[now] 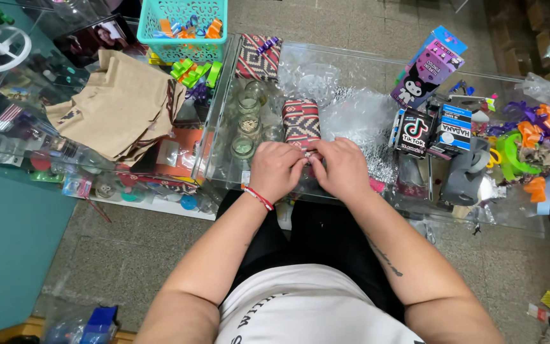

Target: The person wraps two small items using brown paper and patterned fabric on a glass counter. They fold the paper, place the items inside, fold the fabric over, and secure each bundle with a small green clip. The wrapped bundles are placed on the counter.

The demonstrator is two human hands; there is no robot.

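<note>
A parcel wrapped in red, white and black patterned paper (301, 120) lies on the glass counter (377, 67) in front of me. My left hand (276, 169), with a red cord bracelet on the wrist, and my right hand (341, 167) both pinch its near end, fingers closed together. The near end of the parcel is hidden under my fingers. A second parcel in the same patterned paper (257, 58), topped with a purple ribbon curl, lies farther back.
Glass jars (247, 121) stand left of the parcel. Crinkled clear cellophane (359, 114) lies to the right, then small boxes (433, 130), a grey tape dispenser (466, 178) and coloured ribbons (533, 143). A teal basket (186, 28) and brown paper bags (119, 105) sit at left.
</note>
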